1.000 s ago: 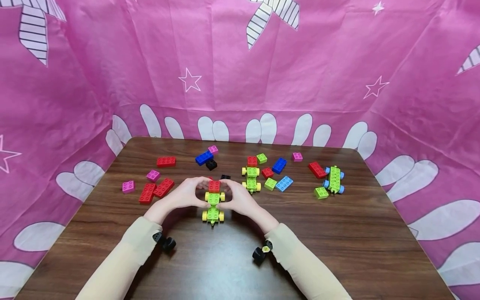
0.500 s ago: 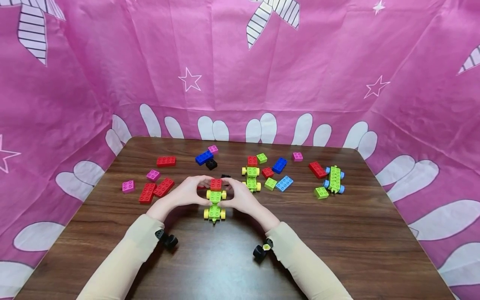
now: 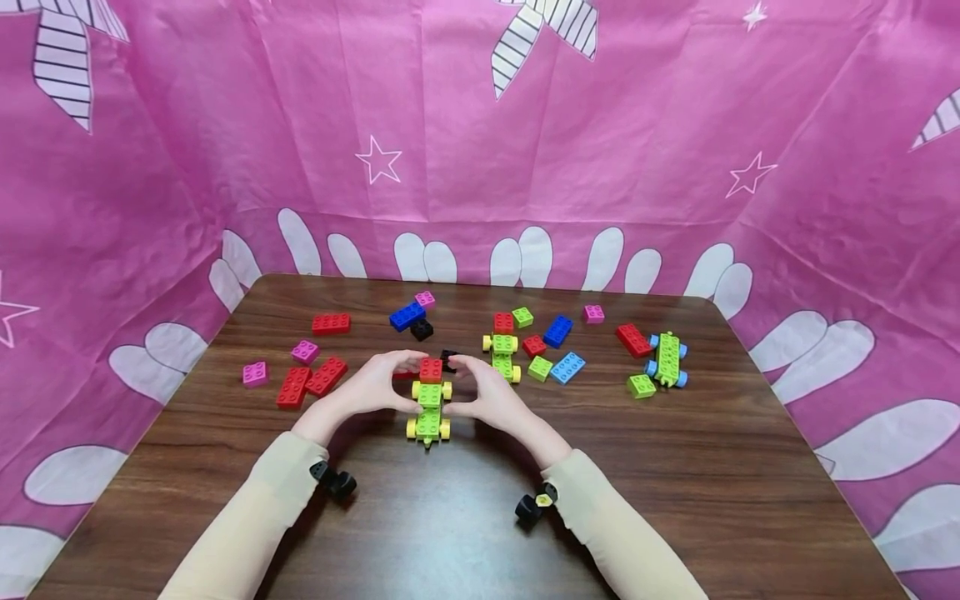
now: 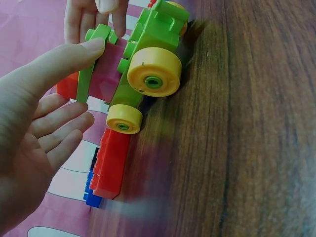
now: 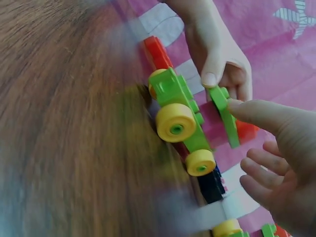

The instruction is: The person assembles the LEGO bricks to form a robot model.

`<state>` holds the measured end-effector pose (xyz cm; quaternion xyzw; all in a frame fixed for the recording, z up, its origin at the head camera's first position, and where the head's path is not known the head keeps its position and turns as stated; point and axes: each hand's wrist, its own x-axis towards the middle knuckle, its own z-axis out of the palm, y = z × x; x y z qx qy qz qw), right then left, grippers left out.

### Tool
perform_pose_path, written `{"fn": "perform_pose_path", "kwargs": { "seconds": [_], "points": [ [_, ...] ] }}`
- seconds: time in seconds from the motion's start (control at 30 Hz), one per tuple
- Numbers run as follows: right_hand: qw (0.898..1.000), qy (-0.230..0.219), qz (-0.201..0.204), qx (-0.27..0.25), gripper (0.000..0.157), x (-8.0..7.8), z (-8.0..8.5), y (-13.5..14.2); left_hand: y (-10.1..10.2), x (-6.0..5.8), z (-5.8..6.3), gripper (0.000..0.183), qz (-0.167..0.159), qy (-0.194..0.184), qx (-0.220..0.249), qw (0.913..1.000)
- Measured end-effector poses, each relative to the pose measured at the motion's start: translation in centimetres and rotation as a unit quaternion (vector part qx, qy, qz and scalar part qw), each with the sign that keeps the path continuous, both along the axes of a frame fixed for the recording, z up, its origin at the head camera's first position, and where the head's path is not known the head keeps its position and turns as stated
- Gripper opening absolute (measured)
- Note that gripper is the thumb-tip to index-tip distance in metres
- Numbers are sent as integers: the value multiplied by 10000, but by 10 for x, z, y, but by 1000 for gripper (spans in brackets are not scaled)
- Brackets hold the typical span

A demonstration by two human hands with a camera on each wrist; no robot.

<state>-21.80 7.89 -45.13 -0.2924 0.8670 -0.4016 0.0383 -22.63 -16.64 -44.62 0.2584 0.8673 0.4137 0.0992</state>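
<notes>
A toy car (image 3: 428, 427) of green blocks with yellow wheels stands on the table before me. In the left wrist view a pink brick (image 4: 107, 74) sits on its base, under a raised green piece (image 4: 89, 76) with a red brick (image 3: 431, 371) at its far end. My left hand (image 3: 360, 390) holds this upper part, thumb at the near edge of the green piece and a fingertip by the red brick. My right hand (image 3: 491, 398) curves round the other side with loose fingers, a small gap between it and the car in the head view.
Behind the hands stand another yellow-wheeled car (image 3: 503, 358) and black bricks (image 3: 422, 329). Red bricks (image 3: 294, 387) lie left. On the right are a light-blue brick (image 3: 568, 367) and a green blue-wheeled base (image 3: 667, 360). A pink curtain (image 3: 480, 150) hangs behind the table (image 3: 712, 467).
The car shifted slightly right and away, then stayed nearly still. My right hand has drawn back a little to the right, off the car; my left hand keeps its place.
</notes>
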Motion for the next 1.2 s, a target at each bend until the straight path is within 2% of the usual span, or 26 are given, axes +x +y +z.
{"fn": "perform_pose_path", "kwargs": {
  "seconds": [0.13,0.33,0.5,0.6,0.73,0.87,1.07,1.2],
  "points": [
    [9991,261,-57,-328,68,1,3,13,1,1,0,86,-14,16,11,10000],
    [9953,659,-418,-570,55,-3,4,40,2,3,2,84,39,155,-20,9999],
    [9897,930,-777,-768,43,-10,5,66,2,3,3,81,29,203,-37,9998],
    [9880,938,-903,-827,39,-17,4,83,2,2,2,79,12,214,-31,9998],
    [9878,888,-1091,-661,36,-27,-2,109,3,3,2,76,6,169,3,9999],
    [9889,923,-1110,-362,35,-36,-7,132,3,3,4,75,-3,201,16,9998],
    [9907,1008,-876,265,36,-47,-8,158,3,3,4,74,16,181,22,9998],
    [9927,911,-603,511,39,-53,-8,169,3,2,3,74,12,146,-1,9999]
  ]
}}
